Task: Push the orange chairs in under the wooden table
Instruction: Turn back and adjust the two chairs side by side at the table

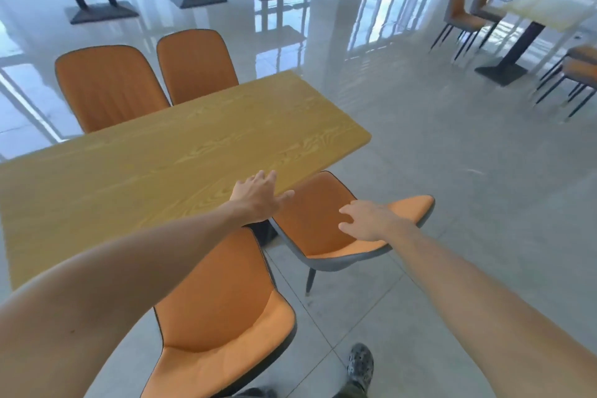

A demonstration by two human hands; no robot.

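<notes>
A long wooden table (pixel 168 158) fills the middle left. On its near side stand two orange chairs. The right chair (pixel 316 223) sits at the table's corner, turned at an angle, its seat partly under the top. The left chair (pixel 223 317) is right below me, pulled out. My left hand (pixel 258 197) hovers open over the table edge beside the right chair's back. Over that chair's back and seat my right hand (pixel 368 220) is spread open, close to it; contact is unclear. Two more orange chairs (pixel 109 84) (pixel 197 64) stand along the far side.
Shiny tiled floor (pixel 452 155) spreads to the right. Another table (pixel 546 10) with orange chairs (pixel 465 10) stands at the far right. Dark table pedestals (pixel 100 10) line the back. My shoe (pixel 360 365) is on the floor below the right chair.
</notes>
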